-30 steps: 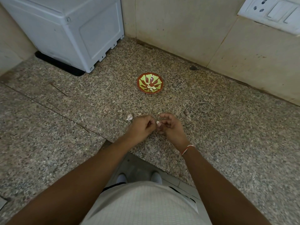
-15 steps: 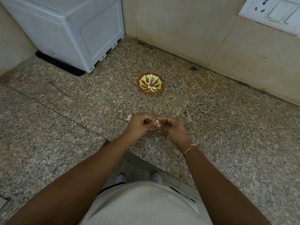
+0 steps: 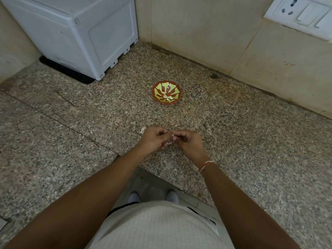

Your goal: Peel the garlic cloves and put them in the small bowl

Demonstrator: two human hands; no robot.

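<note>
A small red and green patterned bowl [image 3: 166,85] stands on the speckled granite counter [image 3: 251,133], with a few peeled pale cloves [image 3: 168,97] in it. In front of it my left hand [image 3: 155,139] and my right hand [image 3: 188,142] meet, fingers curled, both pinching one garlic clove [image 3: 172,136] between their fingertips. Only a small white part of that clove shows. A bit of pale garlic [image 3: 142,129] lies on the counter just behind my left hand; peel or clove, I cannot tell.
A white appliance [image 3: 77,33] on a black mat stands at the back left corner. Tiled walls rise behind the counter, with a switch and socket plate [image 3: 301,15] at the upper right. The counter's front edge runs close below my wrists.
My hands have closed together and risen slightly; the fingertips now meet on the clove, which shows less than before.
</note>
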